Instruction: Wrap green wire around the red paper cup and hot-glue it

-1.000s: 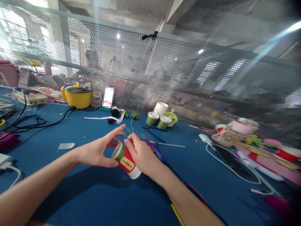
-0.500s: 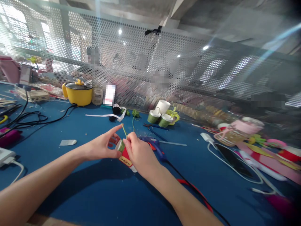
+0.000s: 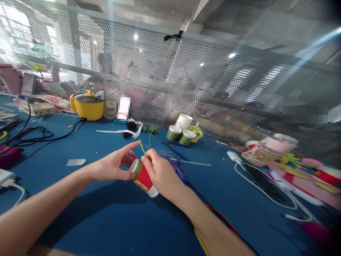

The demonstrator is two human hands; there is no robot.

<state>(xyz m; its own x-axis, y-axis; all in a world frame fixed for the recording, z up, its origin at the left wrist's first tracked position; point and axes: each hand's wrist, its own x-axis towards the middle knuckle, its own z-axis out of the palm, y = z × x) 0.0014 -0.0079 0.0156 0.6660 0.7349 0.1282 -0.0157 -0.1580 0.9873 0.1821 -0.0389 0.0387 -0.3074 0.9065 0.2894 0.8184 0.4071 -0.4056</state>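
A paper cup [image 3: 145,177], red and white with a green yarn band near its rim, is tilted above the blue table. My left hand [image 3: 121,161] is closed on its rim end, thumb on the near side and index finger stretched out toward the yarn. My right hand [image 3: 157,170] pinches the green yarn [image 3: 143,147] at the cup's right side. The yarn runs from the left index fingertip to the right fingers, and a strand trails back to a small green yarn ball [image 3: 153,128]. Whether the right fingers also press the cup is hidden.
Behind the hands stand green-wrapped cups [image 3: 174,132], with pliers [image 3: 177,145] before them. A blue glue gun [image 3: 177,167] lies just beyond my right hand. A yellow pot [image 3: 89,106] is at back left, a phone [image 3: 263,183] with white cable at right. Perforated metal screen [image 3: 149,71] closes the back.
The cup has turned so more of its red side and white base show. My right hand has shifted slightly right, with the yarn still pinched; the left hand has barely moved.
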